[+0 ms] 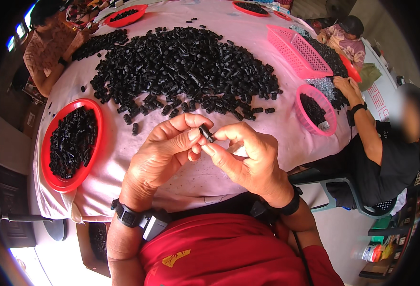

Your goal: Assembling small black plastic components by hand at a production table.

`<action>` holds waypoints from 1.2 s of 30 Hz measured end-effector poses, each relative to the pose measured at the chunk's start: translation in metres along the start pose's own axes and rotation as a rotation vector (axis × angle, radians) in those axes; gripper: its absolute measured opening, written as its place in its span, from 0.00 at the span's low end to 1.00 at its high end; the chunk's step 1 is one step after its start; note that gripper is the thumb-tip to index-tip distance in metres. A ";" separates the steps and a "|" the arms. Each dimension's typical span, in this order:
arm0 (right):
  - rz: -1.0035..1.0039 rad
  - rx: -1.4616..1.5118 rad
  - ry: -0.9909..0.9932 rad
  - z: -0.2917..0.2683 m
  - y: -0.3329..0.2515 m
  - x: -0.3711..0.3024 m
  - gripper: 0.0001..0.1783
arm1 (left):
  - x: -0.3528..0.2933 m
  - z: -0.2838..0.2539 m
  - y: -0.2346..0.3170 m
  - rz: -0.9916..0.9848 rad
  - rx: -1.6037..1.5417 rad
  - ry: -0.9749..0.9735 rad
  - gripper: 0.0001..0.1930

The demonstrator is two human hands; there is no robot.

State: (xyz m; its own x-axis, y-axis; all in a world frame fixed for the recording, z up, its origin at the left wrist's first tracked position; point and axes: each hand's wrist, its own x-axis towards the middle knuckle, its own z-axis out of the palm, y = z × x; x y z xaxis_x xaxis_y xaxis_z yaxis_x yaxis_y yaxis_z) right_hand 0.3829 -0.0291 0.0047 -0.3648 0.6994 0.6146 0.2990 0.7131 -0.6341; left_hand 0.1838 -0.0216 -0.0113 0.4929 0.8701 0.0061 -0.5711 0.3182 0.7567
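Observation:
A small black cylindrical plastic part [206, 134] is held up in front of me, slightly tilted. My left hand [164, 150] pinches its upper end between thumb and fingers. At the lower end, the thumb and forefinger of my right hand [255, 159] close on the same part. Something whitish [240, 149] shows in the curl of my right fingers; its kind is unclear. Beyond my hands spreads a large heap of similar black parts [181, 66], with several loose ones along its near edge.
At the left, a red basin [46, 164] holds small black pieces. On the right stand a round pink basket [331, 127] of black pieces and a rectangular pink basket [293, 57]. Co-workers sit around the cloth-covered table [119, 157]; the nearest person's hands [349, 90] are at the right. Further red basins [141, 16] stand at the far side.

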 end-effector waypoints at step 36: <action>0.010 -0.376 -0.066 0.000 0.005 0.000 0.26 | -0.001 0.004 0.001 0.002 0.334 -0.048 0.13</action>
State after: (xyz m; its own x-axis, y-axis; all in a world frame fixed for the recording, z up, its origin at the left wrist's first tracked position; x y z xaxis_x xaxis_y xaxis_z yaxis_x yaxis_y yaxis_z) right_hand 0.3847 -0.0258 0.0013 -0.4123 0.7109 0.5698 0.6015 0.6821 -0.4158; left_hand 0.1856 -0.0237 -0.0082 0.5269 0.8493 0.0321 -0.3288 0.1689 0.9292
